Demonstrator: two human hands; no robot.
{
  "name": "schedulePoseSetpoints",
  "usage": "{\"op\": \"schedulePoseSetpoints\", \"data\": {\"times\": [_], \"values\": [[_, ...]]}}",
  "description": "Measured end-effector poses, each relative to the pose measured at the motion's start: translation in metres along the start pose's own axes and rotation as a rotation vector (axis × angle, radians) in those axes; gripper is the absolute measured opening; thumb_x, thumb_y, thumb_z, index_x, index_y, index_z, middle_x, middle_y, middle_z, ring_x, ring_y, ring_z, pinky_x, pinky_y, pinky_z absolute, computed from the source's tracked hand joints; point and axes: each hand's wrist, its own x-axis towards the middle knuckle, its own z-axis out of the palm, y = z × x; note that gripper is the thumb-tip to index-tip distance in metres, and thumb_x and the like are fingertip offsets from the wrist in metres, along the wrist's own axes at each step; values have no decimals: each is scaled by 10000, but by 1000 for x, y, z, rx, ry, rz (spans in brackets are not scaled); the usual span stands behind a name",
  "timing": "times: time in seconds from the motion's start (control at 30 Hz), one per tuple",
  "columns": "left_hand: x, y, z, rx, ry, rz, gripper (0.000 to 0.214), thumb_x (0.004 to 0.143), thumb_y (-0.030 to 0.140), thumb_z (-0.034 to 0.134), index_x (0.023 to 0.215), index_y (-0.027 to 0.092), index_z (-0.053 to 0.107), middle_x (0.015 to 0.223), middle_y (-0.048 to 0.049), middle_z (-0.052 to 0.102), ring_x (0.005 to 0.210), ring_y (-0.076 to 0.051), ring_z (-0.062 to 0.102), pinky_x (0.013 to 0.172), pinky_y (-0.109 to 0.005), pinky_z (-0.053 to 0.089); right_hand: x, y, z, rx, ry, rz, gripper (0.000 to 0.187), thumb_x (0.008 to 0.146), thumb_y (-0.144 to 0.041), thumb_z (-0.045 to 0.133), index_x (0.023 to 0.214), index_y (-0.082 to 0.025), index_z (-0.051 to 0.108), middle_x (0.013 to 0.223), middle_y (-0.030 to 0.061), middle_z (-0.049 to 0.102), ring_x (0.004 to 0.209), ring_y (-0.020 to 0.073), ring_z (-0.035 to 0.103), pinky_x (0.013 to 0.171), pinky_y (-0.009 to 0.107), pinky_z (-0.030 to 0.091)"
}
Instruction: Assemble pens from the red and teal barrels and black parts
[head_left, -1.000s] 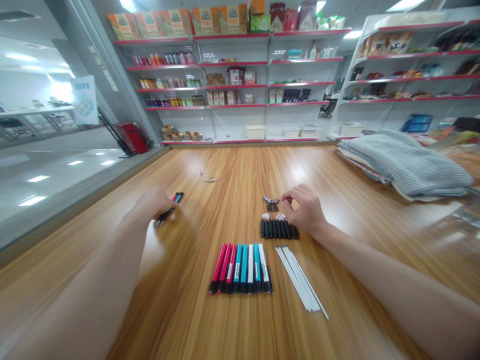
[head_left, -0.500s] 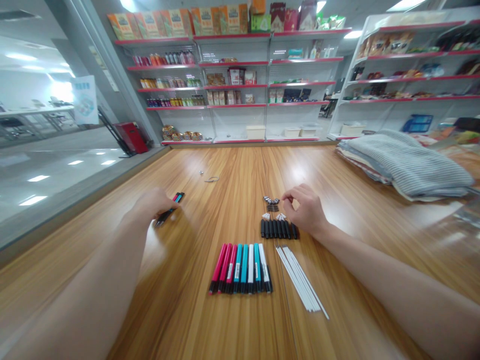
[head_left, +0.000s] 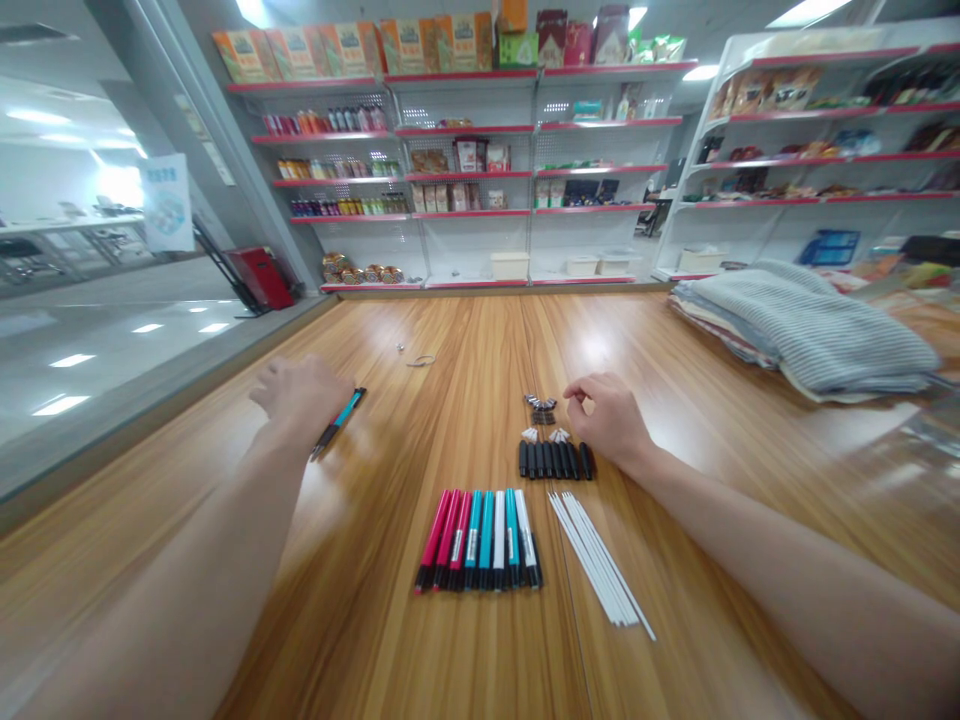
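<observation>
My left hand is over the left part of the table, slightly blurred, its fingers apart. Beside it lies a pen with a turquoise barrel and black ends; the hand hides what is beneath it. My right hand rests with fingers curled, thumb and forefinger brought together; anything between them is too small to make out. Near it are small silvery pen tips, dark springs, small white pieces and a row of black grips. Closer to me lie pink, turquoise and white pen barrels and white refills.
A stack of folded cloths lies at the right of the table. Farther back are a small wire ring and a tiny silvery piece. Stocked shelves stand beyond the table edge.
My left hand has moved up and left off the pens and its fingers have spread. The pink on the pen there no longer shows. My right hand stays almost where it was.
</observation>
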Motion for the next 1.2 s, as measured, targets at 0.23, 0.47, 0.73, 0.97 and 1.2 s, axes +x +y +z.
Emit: {"op": "schedulePoseSetpoints", "data": {"times": [0.23,0.47,0.73,0.97,1.2], "values": [[-55,89,29,-264,77,504,379,889,388,458,1191,181,555,1209,-100,566,1151,-254,504,1010,-377,395,-1,1,1,29,12,16,120,748,-115,551,794,-186,637,743,43,619,760,201,564,731,332,444],[-64,87,62,-349,-163,705,350,903,401,441,1131,203,619,1233,-81,574,1173,-224,519,1052,-375,386,1,-9,-7,40,-6,-29,123,767,-117,533,826,-177,622,752,53,608,759,198,553,732,334,436],[-64,86,57,-383,-159,689,333,890,388,457,1104,205,635,1199,-76,597,1159,-223,532,1044,-375,400,-5,-47,-25,261,-336,-519,146,734,-131,545,831,-211,620,763,38,605,749,185,526,714,337,402],[-63,85,59,-380,-149,690,325,893,378,460,1106,207,635,1197,-75,595,1150,-213,533,1045,-366,397,-11,-68,-25,426,-608,-618,265,651,-68,514,834,-222,629,676,-6,608,690,161,540,708,313,410],[-64,85,58,-390,-138,699,315,895,373,462,1102,211,636,1193,-72,594,1148,-214,535,1046,-364,395,-11,-72,-26,403,-685,-649,264,618,-64,535,802,-223,636,704,-3,628,708,167,530,698,322,405]]}}
